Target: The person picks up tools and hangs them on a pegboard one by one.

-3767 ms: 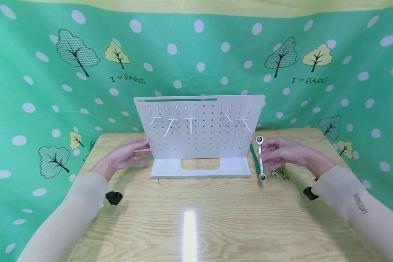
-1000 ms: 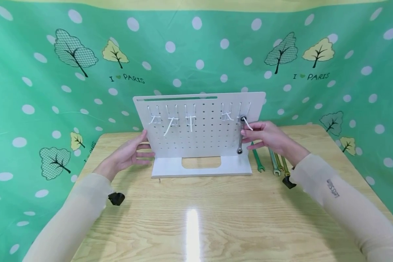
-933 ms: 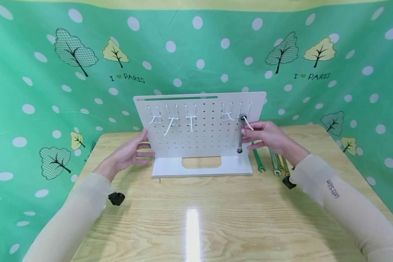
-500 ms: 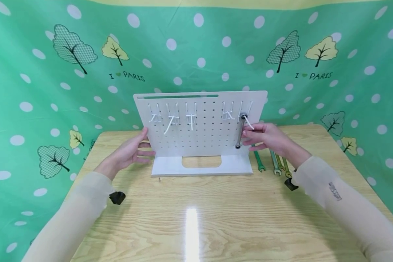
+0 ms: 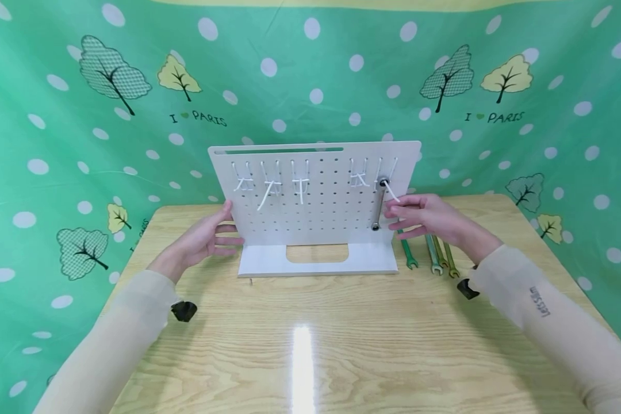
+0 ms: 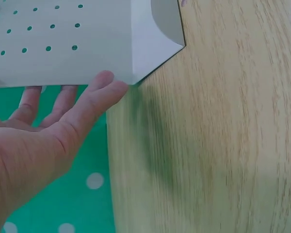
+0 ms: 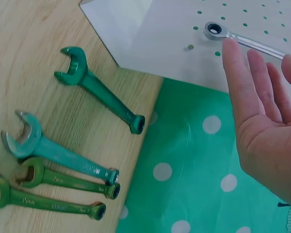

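A silver ratchet wrench (image 5: 379, 206) hangs by its upper ring from the rightmost white hook (image 5: 391, 191) of the white pegboard (image 5: 310, 224). My right hand (image 5: 434, 221) is just right of this wrench, fingers extended and not gripping it. In the right wrist view, the fingertips (image 7: 230, 48) lie close to the wrench's lower ring; whether they touch is unclear. My left hand (image 5: 202, 238) rests against the pegboard's left edge with fairly straight fingers. In the left wrist view, some fingertips (image 6: 117, 89) lie by the lower corner, while others pass partly behind the edge.
Several open-end wrenches lie right of the pegboard: a dark green one (image 7: 104, 94), a teal one (image 7: 63, 155) and olive ones (image 7: 53, 201). Other white hooks (image 5: 271, 192) stick out from the board. The wooden table (image 5: 238, 345) ends near a green dotted cloth (image 5: 310, 75).
The silver wrench was in my right hand beside the board; now it hangs on the rightmost hook, its lower end swung slightly left. My right hand has eased off rightward. My left hand stays put.
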The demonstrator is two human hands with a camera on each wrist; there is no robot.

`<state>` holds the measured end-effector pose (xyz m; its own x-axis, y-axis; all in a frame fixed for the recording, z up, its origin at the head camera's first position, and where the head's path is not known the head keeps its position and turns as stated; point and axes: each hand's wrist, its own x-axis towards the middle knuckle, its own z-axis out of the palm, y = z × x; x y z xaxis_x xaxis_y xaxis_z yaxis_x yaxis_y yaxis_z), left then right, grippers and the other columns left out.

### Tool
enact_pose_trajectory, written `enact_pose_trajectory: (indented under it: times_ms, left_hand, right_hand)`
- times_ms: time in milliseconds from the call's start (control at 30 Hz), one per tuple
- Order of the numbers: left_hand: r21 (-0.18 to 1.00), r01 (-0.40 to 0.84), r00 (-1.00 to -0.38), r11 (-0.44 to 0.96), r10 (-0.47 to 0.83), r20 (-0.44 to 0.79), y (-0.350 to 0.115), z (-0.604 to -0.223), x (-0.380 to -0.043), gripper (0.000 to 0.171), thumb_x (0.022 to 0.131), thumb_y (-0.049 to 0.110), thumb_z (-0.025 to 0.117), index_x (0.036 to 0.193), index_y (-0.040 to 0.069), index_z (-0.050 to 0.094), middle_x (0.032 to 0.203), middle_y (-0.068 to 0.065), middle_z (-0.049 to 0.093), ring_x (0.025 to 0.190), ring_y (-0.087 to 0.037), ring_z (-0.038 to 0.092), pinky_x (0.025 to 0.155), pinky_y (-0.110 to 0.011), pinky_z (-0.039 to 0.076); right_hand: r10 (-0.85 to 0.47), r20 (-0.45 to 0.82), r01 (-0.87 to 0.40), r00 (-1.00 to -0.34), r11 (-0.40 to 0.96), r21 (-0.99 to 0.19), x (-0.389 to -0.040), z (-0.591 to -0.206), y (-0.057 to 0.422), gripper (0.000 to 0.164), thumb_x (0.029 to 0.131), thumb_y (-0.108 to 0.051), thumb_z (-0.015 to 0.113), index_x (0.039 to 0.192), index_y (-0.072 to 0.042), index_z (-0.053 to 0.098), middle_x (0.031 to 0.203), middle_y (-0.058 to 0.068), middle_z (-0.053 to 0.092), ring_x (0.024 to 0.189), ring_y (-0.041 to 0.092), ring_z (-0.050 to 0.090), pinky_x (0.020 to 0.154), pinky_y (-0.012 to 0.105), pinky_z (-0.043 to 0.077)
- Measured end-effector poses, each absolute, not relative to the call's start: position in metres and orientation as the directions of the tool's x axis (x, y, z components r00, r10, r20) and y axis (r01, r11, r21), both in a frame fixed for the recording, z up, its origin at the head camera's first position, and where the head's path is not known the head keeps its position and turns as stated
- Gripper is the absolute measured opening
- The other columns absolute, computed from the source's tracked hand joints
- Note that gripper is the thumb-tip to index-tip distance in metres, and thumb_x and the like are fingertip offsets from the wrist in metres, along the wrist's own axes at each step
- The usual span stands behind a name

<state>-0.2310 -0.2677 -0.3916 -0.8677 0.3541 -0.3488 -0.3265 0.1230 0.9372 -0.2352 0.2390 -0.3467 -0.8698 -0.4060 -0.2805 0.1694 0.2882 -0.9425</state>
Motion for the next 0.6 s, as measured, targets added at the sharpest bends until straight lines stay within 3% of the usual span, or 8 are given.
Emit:
enact_pose_trajectory:
  times_ms: [200,433,600]
  left_hand:
    - [0.93,-0.352,-0.859,0.104,0.358,-0.365,-0.269,-0.395,-0.233,0.094,0.099,0.073,0.032,0.157,0.0,0.018,0.154,-0.031,0.03,0.135,-0.053,0.043,0.107,-0.065,0.039]
    - [0.929,-0.358,-0.855,0.093,0.366,-0.367,-0.269,-0.397,-0.233,0.095,0.099,0.073,0.033,0.157,0.0,0.017,0.154,-0.03,0.029,0.135,-0.052,0.043,0.108,-0.064,0.038]
    - [0.933,-0.339,-0.864,0.118,0.352,-0.359,-0.269,-0.396,-0.235,0.096,0.098,0.075,0.033,0.155,-0.001,0.019,0.153,-0.031,0.031,0.134,-0.053,0.044,0.108,-0.063,0.039]
  right_hand:
    - [-0.404,-0.272,0.155,-0.873,0.298,-0.942,-0.231,-0.342,0.255,0.056,0.103,-0.032,0.062,0.145,0.003,0.046,0.138,0.024,0.057,0.119,0.037,0.064,0.095,0.052,0.054]
    - [-0.314,-0.273,0.152,-0.91,0.361,-0.92,-0.229,-0.346,0.294,0.059,0.105,-0.032,0.06,0.147,0.004,0.04,0.121,0.004,0.064,0.106,0.021,0.069,0.093,0.046,0.057]
    - [-0.255,-0.315,0.186,-0.914,0.428,-0.885,-0.234,-0.366,0.327,0.072,0.105,-0.031,0.06,0.158,0.001,0.024,0.142,0.017,0.045,0.111,0.019,0.063,0.097,0.045,0.055]
